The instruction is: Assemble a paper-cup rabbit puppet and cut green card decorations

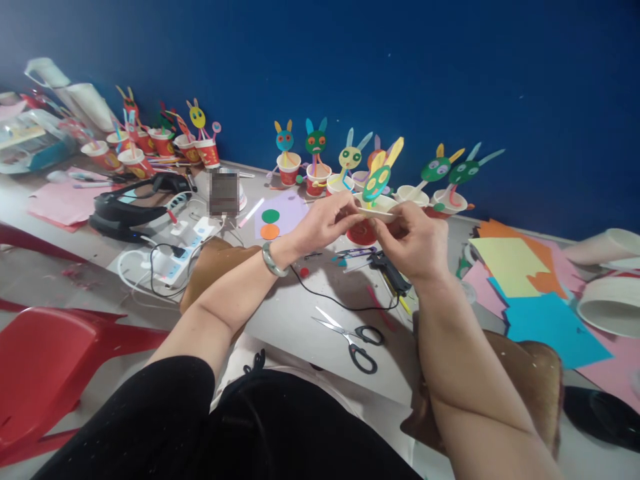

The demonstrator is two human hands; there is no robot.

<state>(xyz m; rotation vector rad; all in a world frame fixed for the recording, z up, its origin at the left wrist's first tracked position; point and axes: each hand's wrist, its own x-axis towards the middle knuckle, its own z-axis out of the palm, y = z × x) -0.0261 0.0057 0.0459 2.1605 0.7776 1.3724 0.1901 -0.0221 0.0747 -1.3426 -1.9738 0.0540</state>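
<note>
A paper cup [362, 233] with a red outside and white rim is held up in front of me. From it rises a green paper rabbit head [377, 183] with yellow ears. My left hand [327, 223] pinches the rim on the left side, a bracelet at its wrist. On the right side, my right hand [417, 241] grips the rim between thumb and fingers. Below the cup lie a black glue gun [391, 272] and several pens [356, 253]. Nearer to me, scissors [347, 335] with black handles rest open on the table.
Several cups with paper animal figures [317, 141] line the blue wall. At left are a power strip [187, 250], a black headset [135, 210] and a red chair [55, 360]. Coloured paper [555, 327] lies at right. A black cable crosses the table.
</note>
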